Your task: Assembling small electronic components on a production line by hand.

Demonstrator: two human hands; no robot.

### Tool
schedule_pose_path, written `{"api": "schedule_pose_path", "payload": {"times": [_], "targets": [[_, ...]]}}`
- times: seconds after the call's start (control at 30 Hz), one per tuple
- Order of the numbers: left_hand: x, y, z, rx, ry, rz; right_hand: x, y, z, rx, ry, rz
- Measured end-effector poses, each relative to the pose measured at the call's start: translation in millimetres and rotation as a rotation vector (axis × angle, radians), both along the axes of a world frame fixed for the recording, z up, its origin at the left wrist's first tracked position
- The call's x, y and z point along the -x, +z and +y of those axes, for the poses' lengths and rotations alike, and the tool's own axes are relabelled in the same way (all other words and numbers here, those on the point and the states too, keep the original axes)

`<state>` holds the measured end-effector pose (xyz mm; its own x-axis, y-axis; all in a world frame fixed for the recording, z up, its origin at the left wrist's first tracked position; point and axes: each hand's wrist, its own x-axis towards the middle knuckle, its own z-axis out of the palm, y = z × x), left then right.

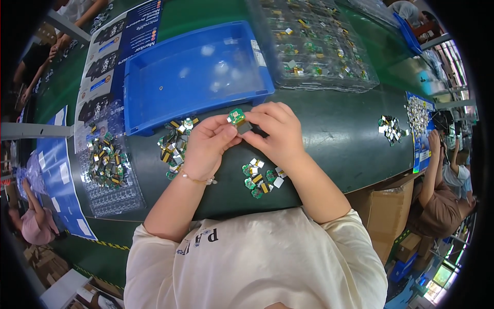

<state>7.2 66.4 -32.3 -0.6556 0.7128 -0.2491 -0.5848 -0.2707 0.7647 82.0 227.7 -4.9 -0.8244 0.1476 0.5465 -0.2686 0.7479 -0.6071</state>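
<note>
Dark green covers the long bench [334,134], and it bends at the edges of the view. Both hands meet above the middle of it. The left hand [208,144] is curled, with its thumb and fingers pinched on a small green circuit board [236,116]. The right hand [275,131] is curled too, and its fingertips press on a little dark grey square part [244,127] that sits just under the board and touches it. A thin bracelet [195,179] goes around the left wrist. Right below the hands, on the bench, lies a small pile of green boards and white bits [260,177]. A bigger pile of the same small parts [176,141] lies to the left of the hands, next to a blue plastic bin [139,103]. The bin stands behind the hands, and only a few tiny bits show inside it. Farther left, a clear tray [116,198] holds more small parts [105,162] in rows. Blue and white printed sheets [62,195] lie along the left side of the bench. Behind the hands on the right sits a big clear tray with many pockets [314,51], and small parts rest in it. Another little heap of parts [391,129] lies far to the right. Other people work at both ends of the bench. A brown cardboard box [383,208] stands below the bench on the right.
</note>
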Motion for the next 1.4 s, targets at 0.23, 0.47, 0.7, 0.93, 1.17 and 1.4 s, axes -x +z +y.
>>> {"api": "schedule_pose_path", "payload": {"times": [0.23,0.47,0.7,0.93,1.17,1.4], "targets": [[-6,-4,3,-0.059,0.035,-0.023,2,-6,0,-0.001,-0.028,0.054],[-10,-7,5,-0.165,0.079,-0.048,2,-12,-4,0.053,-0.029,0.107],[-5,-6,1,-0.178,0.084,-0.117,12,-1,-5,0.548,0.132,-0.167],[6,5,0,-0.148,0.242,-0.077,39,15,28,-0.111,-0.289,0.090],[-1,5,2,-0.033,0.234,0.047,27,22,19,-0.094,-0.314,-0.042],[-11,7,4,0.054,0.073,0.290,-8,6,5,0.429,0.022,-0.415]]}}
